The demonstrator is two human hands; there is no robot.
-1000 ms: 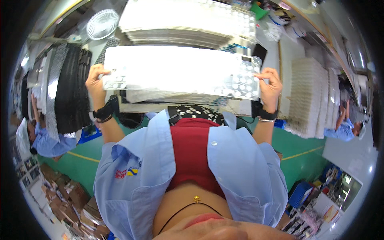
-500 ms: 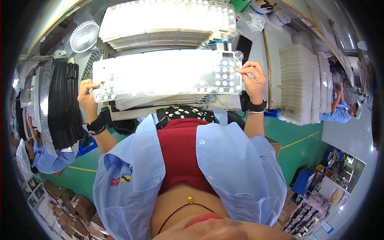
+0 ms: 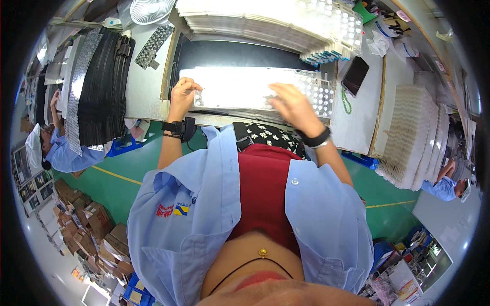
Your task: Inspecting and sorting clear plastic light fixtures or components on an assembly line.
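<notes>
Pinches sheet [image 3: 237, 91] at left end in left hand [image 3: 184, 96], holds blurred right hand [image 3: 296, 108] unclosed over it, and apparently has it laid down, but not released, nearer than far stack [image 3: 273, 23].

One head-worn fisheye looks down at the hands [image 3: 182, 99] from close above; rim distances are unclear.

On my remote feed, red lettering [image 3: 165, 210] runs beside a small blue-and-yellow emblem [image 3: 181, 209] on the chest of the wearer's light-blue work shirt [image 3: 326, 219]; a white-and-orange sheet [image 3: 408, 289], lower right, is too small for me to read.
</notes>
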